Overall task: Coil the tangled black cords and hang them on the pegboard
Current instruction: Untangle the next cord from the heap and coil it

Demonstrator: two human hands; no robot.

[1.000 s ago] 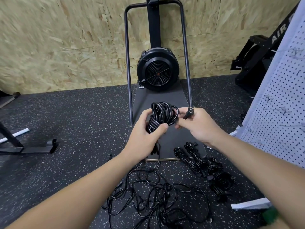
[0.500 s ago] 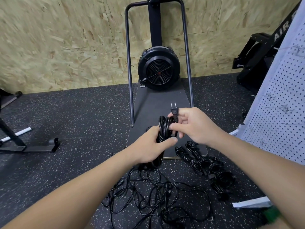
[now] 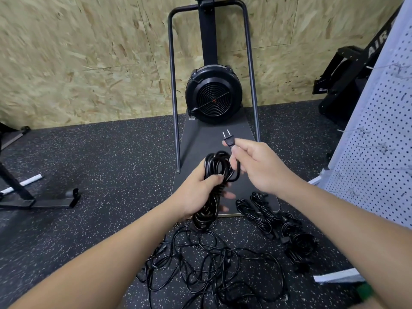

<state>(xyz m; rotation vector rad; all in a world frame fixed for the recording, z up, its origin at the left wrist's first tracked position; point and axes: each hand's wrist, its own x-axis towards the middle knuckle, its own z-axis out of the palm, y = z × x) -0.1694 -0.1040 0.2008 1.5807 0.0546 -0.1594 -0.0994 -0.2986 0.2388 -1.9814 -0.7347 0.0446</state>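
We grip the coiled cord in our closed left hand, its long axis running 12 to 6 o'clock, while our right hand pinches its plug at 1 o'clock of the coil, nearer the pegboard at 3 o'clock.

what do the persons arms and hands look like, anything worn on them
Both forearms are bare to the frame edge, with no sleeves in view. The left hand and right hand wear no gloves, and no rings or watch show. The fingernails look short and plain. A blurred green thing sits by the right arm at the lower edge; what it is cannot be told.
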